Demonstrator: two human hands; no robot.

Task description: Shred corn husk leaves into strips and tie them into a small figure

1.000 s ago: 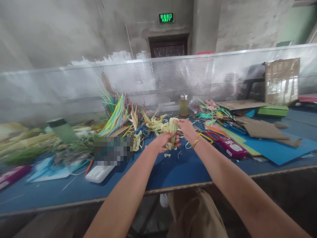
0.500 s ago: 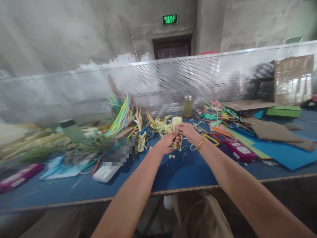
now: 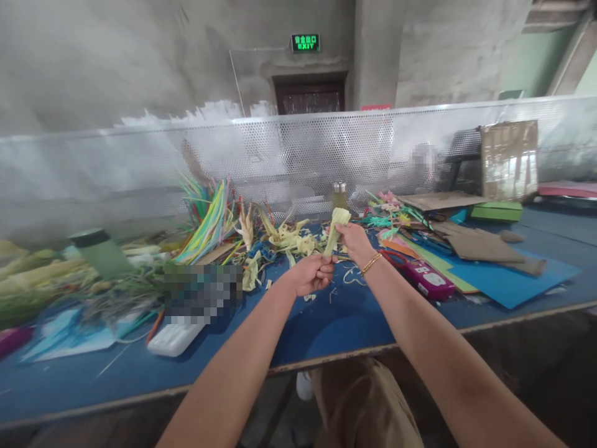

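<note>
A pale yellow-green corn husk [image 3: 334, 231] stretches upright between my two hands above the blue table. My left hand [image 3: 313, 275] is closed, pinching its lower end with the fingers curled in. Higher up, my right hand [image 3: 353, 241] grips the husk along its side; a gold bracelet circles that wrist. Behind my hands lies a heap of loose husk pieces [image 3: 293, 239], and one crumpled husk piece [image 3: 252, 274] rests to the left. Small scraps [image 3: 309, 298] lie under my left hand.
To the left stand bundled coloured pipe cleaners [image 3: 209, 221], a green-lidded bottle [image 3: 100, 255] and a white case [image 3: 175, 339]. On the right are a purple box [image 3: 429, 278], blue paper [image 3: 508, 283] and cardboard pieces [image 3: 485, 246]. A small jar [image 3: 339, 196] stands at the back, before a perforated metal screen [image 3: 261, 155].
My hands have moved apart, the left one lower, so the husk now shows as a longer strip between them. The view has shifted to the right.
</note>
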